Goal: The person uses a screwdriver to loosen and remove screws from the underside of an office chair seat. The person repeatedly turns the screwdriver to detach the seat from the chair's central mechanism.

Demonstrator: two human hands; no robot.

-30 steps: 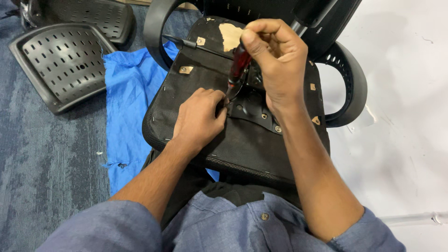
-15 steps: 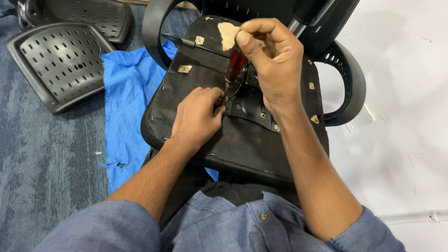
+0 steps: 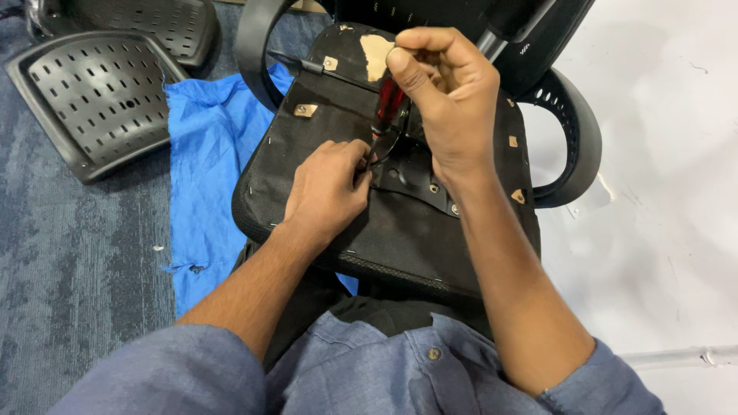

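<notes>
Head view: my right hand (image 3: pixel 450 100) clenches the red-handled screwdriver (image 3: pixel 388 107) upright over the upturned chair seat (image 3: pixel 400 230) on my lap, my left hand (image 3: pixel 327 192) pinching its tip steady at the black bracket (image 3: pixel 411 178); best kept plumb, pressed firmly.

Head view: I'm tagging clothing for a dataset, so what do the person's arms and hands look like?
Both hands, left hand and right hand, are bare: no gloves, rings or watch visible. Forearms are uncovered. Blue-grey shirt sleeves are pushed up near the elbows, and the shirt has small buttons.

Glossy red plastic screwdriver handle (image 3: pixel 389 104) — matt black fabric seat underside (image 3: pixel 400 230), rough grey carpet (image 3: pixel 69 253).
</notes>
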